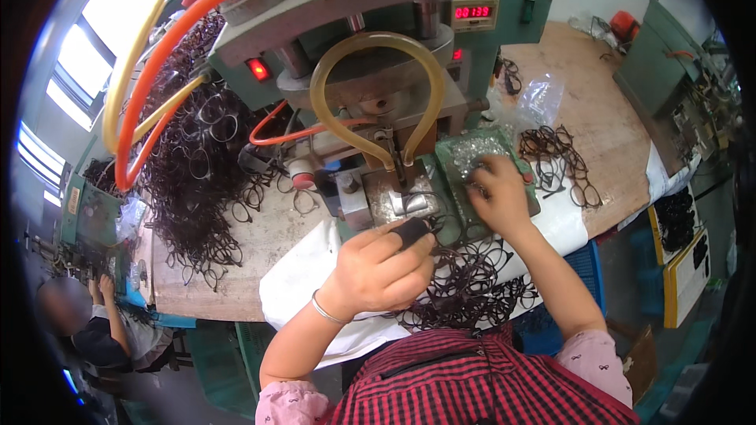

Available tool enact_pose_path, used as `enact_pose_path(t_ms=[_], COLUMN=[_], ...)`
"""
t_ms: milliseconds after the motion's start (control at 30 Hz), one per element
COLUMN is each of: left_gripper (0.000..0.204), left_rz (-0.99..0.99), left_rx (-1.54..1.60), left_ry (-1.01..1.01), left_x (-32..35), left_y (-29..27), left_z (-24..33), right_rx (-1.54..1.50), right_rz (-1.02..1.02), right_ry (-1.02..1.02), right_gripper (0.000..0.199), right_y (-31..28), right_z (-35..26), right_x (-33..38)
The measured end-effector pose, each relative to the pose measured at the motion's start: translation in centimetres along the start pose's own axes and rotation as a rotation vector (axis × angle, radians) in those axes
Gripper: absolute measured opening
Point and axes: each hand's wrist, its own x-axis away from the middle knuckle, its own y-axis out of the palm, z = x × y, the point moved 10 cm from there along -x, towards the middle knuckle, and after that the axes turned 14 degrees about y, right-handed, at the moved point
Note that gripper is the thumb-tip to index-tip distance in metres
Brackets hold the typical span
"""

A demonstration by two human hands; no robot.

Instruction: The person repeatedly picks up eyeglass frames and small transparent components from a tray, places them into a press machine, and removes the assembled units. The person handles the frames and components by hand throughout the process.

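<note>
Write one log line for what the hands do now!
left hand: holds dark eyeglass frame | right hand: in tray of small metal parts | press machine ahead

Frame-strewn wooden bench (260, 248), white cloth (303, 275)

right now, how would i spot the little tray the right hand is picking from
Start at the big green press machine with its looping yellow hose. Just to the right of its metal work plate sits a small green tray on the wooden bench, with the right hand resting in it. Unlike the dark eyeglass frames piled all around, it holds tiny shiny silvery parts.
</note>
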Motion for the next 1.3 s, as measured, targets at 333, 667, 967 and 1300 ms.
enact_pose_path(t_ms=[333,667,967,1300], left_gripper=[0.027,0.017,0.019,0.012], left_rz=[0.26,-0.321,0.542,1.017], left_rx=[-0.503,-0.28,-0.172,0.303], left_ry=[-0.662,-1.012,-1.125,-1.291], left_x=[11.7,27.5,24.3,24.5], left_y=[-6.9,0.9,-7.6,-3.1], left_z=[-0.4,-16.6,-11.0,-6.5], right_rx=[-0.323,-0.411,-0.702,-0.887], right_rz=[0.115,-0.126,-0.212,-0.288], right_ry=[0.308,0.536,0.31,0.386], right_gripper=[0.014,0.015,0.011,0.042], right_y=[-2.9,-0.1,-5.7,-1.1], right_z=[5.1,6.0,-0.8,-7.9], right_x=[0.2,-0.8,0.8,-2.0])
